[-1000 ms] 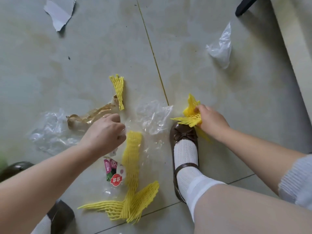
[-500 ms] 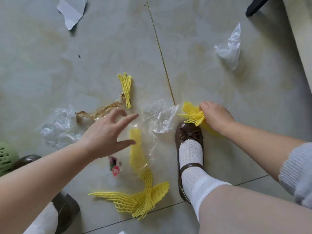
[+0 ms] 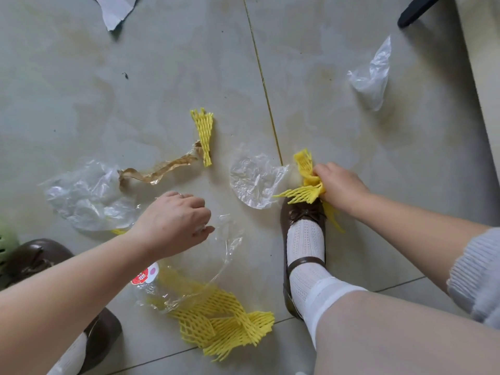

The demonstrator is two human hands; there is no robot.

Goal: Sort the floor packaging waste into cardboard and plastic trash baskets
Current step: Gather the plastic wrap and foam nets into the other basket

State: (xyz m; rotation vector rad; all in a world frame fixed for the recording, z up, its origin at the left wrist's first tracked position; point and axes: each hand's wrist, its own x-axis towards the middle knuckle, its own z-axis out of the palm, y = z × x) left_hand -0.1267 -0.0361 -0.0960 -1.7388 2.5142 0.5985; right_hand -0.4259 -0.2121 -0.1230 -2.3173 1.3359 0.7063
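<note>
Nearest me: yellow foam net pile (image 3: 227, 326) on the floor (image 3: 162, 77), at a tile seam, partly under a clear wrapper (image 3: 189, 280) with a red label. My left hand (image 3: 173, 220) pinches that wrapper's upper edge, fingers curled down. My left shoe (image 3: 29, 261) low left; a green basket edge (image 3: 4, 239) cut off at the frame border.

My right shoe (image 3: 303, 239) stands between the pile and my right hand (image 3: 341, 185). Right hand's fingers closed round a bunch of yellow netting (image 3: 305, 185) just above the shoe toe; strands trail down beside the shoe.

Mid floor: clear film sheet (image 3: 254, 180) just left of the netting, touching the long tile seam. Crumpled clear bag (image 3: 86, 196) to the left, brown tape strip (image 3: 159, 169) running from it to a small yellow net piece (image 3: 204, 133).

Far: bare tile open across the middle. Clear bag (image 3: 373, 74) at right, well apart. Torn white scrap (image 3: 113, 9) cut off at top. Dark object (image 3: 416, 6) top right, can't make out.
</note>
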